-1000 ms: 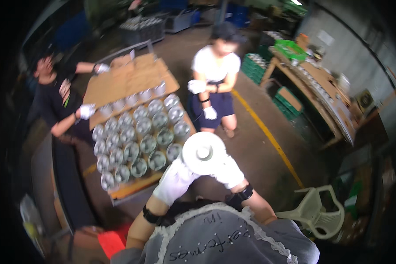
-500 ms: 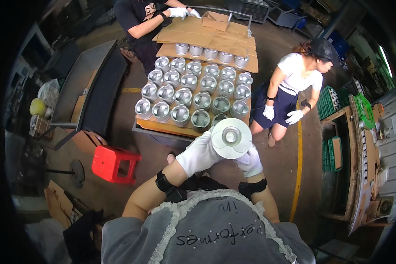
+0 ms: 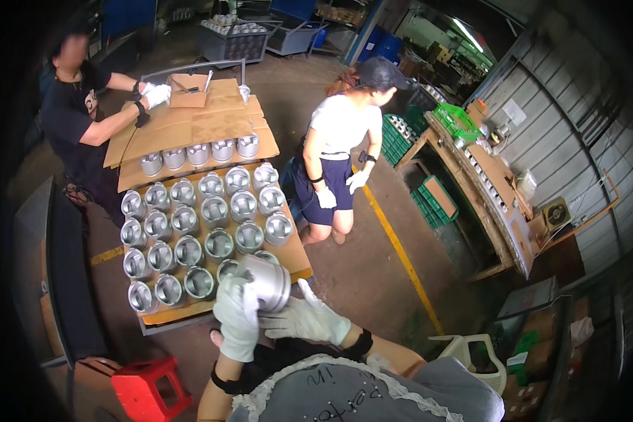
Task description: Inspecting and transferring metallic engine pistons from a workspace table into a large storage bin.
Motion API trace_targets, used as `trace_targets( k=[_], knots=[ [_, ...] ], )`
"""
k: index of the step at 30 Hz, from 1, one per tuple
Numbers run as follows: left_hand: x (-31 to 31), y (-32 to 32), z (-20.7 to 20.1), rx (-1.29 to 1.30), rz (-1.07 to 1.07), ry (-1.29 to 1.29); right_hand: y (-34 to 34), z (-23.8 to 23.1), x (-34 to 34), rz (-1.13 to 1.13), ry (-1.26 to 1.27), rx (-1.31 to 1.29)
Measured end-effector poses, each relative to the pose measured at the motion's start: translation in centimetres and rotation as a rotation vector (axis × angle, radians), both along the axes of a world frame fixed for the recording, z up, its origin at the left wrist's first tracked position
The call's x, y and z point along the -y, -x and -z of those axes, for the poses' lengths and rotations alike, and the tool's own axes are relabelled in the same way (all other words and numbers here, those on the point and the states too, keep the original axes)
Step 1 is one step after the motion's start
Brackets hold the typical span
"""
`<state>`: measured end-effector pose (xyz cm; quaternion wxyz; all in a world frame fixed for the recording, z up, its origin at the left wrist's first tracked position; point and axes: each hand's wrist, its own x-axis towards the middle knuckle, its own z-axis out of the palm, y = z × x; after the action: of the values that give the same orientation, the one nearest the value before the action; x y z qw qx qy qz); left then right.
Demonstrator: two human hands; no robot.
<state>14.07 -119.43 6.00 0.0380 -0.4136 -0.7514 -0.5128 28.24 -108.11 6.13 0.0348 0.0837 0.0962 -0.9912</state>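
Observation:
A silver engine piston [image 3: 266, 283] is tilted in front of me, over the near right corner of the cart. My left hand [image 3: 236, 313], in a white glove, is closed round its left side. Beneath and to the right of it, my right hand [image 3: 311, 320], also gloved, is spread with the thumb raised and the fingers stretched toward the piston's lower edge; whether they touch it is hard to tell. Rows of similar pistons [image 3: 188, 250] stand on a cardboard sheet [image 3: 299, 261] on the cart. More stand farther back under stacked cardboard [image 3: 214, 112].
Across the cart, a co-worker [image 3: 74, 116] has gloved hands at an open cardboard box [image 3: 188, 97]. Another person [image 3: 341, 137] stands right of the cart. A red stool [image 3: 148, 390] is at lower left, a pale plastic chair [image 3: 475, 359] at lower right. A wooden bench [image 3: 464, 179] runs along the right.
The view has swung right. The piston has turned from its round face toward me to its side, tilted. My right hand has come off its side and spread beneath it.

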Motion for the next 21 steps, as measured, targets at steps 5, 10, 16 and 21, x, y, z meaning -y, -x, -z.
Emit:
trace_targets(
  k=[5,10,16,21],
  knots=[
    [-0.7,3.0,2.8,-0.202,0.173,0.052,3.8,0.7,0.0,0.019,-0.104,0.151],
    [0.1,7.2,2.2,-0.126,0.371,0.034,8.3,2.7,0.2,0.203,-0.027,0.298],
    [1.2,11.7,0.4,-0.065,0.494,0.024,11.6,3.3,0.1,0.446,-0.217,0.227],
    [1.9,13.1,0.4,1.213,0.48,0.052,13.5,-0.6,-1.9,0.527,-1.151,0.252]
  ],
)
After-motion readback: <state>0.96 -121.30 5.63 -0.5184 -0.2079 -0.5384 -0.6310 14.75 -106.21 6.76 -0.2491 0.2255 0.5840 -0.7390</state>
